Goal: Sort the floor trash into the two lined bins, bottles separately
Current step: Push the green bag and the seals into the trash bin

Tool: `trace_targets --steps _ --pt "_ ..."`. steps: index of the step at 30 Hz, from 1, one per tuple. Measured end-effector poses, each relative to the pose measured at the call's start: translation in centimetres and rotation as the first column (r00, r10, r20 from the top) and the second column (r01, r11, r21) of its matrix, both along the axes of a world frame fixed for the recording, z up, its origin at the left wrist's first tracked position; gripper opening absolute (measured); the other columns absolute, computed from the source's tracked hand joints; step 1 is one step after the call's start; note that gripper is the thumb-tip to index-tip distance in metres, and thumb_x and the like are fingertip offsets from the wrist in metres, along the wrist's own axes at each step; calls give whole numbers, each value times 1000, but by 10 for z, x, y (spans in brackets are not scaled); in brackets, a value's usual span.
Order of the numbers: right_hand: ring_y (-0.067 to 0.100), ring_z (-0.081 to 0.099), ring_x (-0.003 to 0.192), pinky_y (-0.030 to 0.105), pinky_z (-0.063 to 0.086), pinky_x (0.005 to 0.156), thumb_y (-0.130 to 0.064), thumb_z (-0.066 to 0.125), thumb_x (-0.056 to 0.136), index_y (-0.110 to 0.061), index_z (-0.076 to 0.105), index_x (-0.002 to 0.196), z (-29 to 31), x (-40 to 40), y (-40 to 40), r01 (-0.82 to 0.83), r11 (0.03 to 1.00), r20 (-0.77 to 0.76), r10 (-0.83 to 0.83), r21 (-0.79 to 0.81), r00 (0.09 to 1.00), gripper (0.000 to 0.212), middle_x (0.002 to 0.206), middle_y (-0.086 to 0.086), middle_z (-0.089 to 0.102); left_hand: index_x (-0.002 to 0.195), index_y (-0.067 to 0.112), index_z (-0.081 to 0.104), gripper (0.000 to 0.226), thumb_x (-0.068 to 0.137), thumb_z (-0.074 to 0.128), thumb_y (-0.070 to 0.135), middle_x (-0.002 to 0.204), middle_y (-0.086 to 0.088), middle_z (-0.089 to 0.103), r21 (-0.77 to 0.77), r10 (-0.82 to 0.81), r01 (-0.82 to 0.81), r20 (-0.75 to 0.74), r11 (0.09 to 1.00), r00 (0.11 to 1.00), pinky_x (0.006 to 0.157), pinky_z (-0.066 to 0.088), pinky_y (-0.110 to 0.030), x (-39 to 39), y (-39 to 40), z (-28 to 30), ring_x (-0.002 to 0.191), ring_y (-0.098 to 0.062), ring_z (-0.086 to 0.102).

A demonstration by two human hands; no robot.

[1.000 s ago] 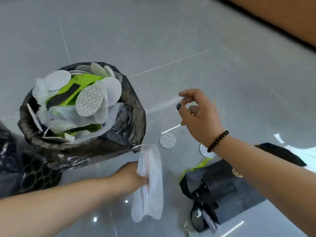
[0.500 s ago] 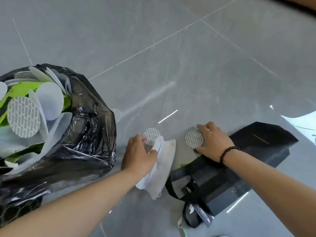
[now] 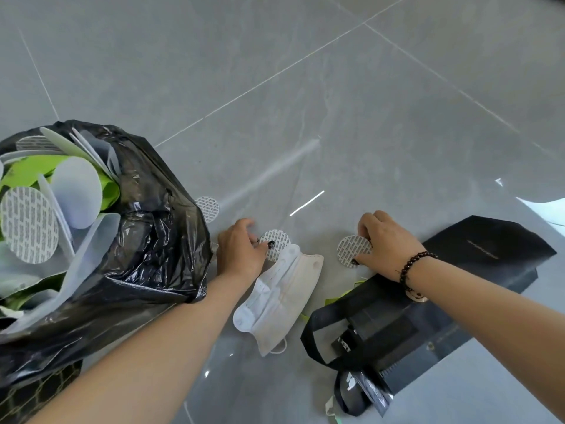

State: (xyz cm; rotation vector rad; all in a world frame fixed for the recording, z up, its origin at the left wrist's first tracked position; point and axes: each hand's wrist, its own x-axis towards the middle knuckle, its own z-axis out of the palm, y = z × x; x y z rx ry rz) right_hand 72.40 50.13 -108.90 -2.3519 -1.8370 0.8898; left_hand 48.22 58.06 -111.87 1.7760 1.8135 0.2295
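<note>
A bin with a black liner [image 3: 159,228] stands at the left, heaped with round foil seal discs and green wrappers. My left hand [image 3: 241,250] is down on the floor, thumb and fingers pinching a round seal disc [image 3: 279,246]. A white face mask [image 3: 284,295] lies flat on the floor just right of that wrist, its top edge over the disc. My right hand [image 3: 386,244], with a bead bracelet on the wrist, pinches a second seal disc [image 3: 350,250] by its edges. A third disc [image 3: 208,208] lies against the bin liner.
A black carrier bag [image 3: 477,270] with handles lies flat on the grey tiled floor under my right forearm. Green scraps [image 3: 339,296] peek out at its left edge. A mesh bin wall [image 3: 39,390] shows at the lower left.
Both hands dropped to the floor. The left hand laid the mask down and moved its fingers onto a disc; the right hand came down and closed round another disc.
</note>
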Motion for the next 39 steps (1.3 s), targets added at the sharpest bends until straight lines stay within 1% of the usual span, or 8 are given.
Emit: trace_targets --steps 4,8,11,16,21,27,31,39 --pt "6 46 70 14 32 55 -25 73 78 -24 45 87 -6 1 -4 -1 1000 -45 2 31 999 29 89 -8 41 85 26 63 26 69 82 22 96 5 50 48 -48 50 -32 998 998 93 44 -36 -2 12 0 105 -22 50" --pt "11 49 74 18 38 59 -24 70 80 -23 48 86 -9 0 -4 3 999 -83 1 43 997 23 88 -7 43 119 -2 51 43 82 70 7 140 -21 32 295 67 -85 68 952 995 103 18 -20 -6 33 15 128 -34 31" --pt "13 51 74 22 44 65 -24 67 83 -23 49 83 -7 -1 -5 -13 999 -99 18 47 995 18 89 -6 44 135 -6 33 56 87 60 6 152 -30 9 101 143 -139 -31 985 989 112 7 -29 -11 57 19 141 -42 9" --pt "9 48 72 18 40 61 -22 67 84 -21 52 82 -7 -2 -9 15 998 -128 -6 67 992 14 88 -6 45 136 -5 28 60 88 58 16 147 -29 20 -160 143 -183 -236 970 961 111 23 -38 -7 73 27 135 -42 25" --pt "10 49 71 17 39 59 -21 69 81 -19 53 79 -8 -2 -12 41 996 -153 -28 77 988 17 87 -5 48 131 -4 38 51 88 62 11 139 -23 29 6 147 -148 -192 989 970 96 30 -30 -12 72 26 122 -37 37" --pt "12 50 70 15 37 58 -21 71 79 -23 50 71 -8 -3 -12 60 994 -177 -43 90 983 23 82 -5 49 131 7 48 60 79 76 9 136 -13 38 106 134 -148 128 983 983 98 43 -28 -23 86 22 103 -24 54" --pt "7 51 68 12 40 57 -12 65 82 -24 51 74 -3 -2 -13 75 992 -213 -53 100 976 20 77 -9 53 115 16 56 51 72 83 14 119 -4 54 -110 242 -215 410 970 879 65 49 -13 -5 88 16 103 -18 59" --pt "-2 47 60 3 39 54 -11 62 86 -21 58 96 13 0 -20 133 990 -308 -110 55 945 15 73 -18 49 147 20 32 86 75 79 11 147 -7 29 -14 -105 110 200 994 974 99 23 -13 19 78 1 132 -16 39"
